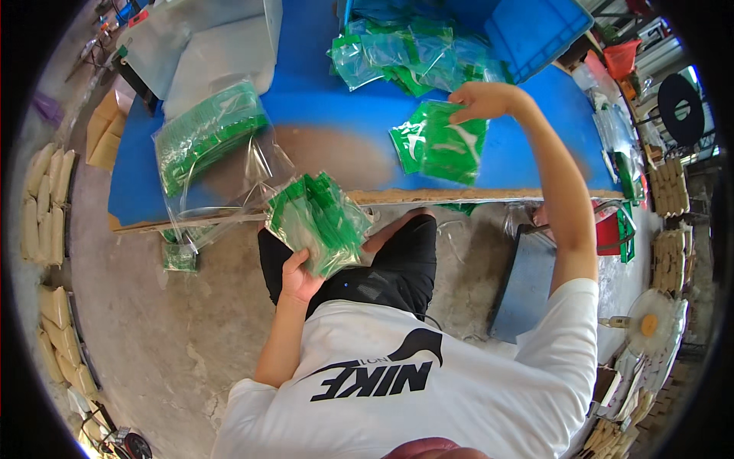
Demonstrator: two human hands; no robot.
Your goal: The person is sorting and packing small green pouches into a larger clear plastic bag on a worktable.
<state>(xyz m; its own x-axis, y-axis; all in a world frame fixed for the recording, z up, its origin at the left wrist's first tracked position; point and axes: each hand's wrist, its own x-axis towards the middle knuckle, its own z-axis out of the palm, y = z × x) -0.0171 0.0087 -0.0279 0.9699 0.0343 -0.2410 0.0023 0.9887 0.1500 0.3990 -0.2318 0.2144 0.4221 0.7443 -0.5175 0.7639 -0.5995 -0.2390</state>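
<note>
Green-and-clear plastic pouch stack (325,218): over lap, clamped at lower end in left hand (302,281), presumably keeping fan together. Right hand (483,101): fingers pinched on upper edge of green pouch (453,149) over blue tabletop (516,164), leaving printed body uncovered. Clear bag (258,164), table's left: likely keeps pouch row (210,141) gathered.

Bundle of flat green packets (327,222): glossy clear film, many layers, loosely fanned, edges uneven; near end gripped in left hand (300,281), just in front of the table (531,141). Single green packet (453,151): flat, shiny, roughly rectangular, upper edge pinched in right hand (485,99), above the blue tabletop, overlapping a green-and-white piece (410,141) at its left; contact with surface unclear
</note>
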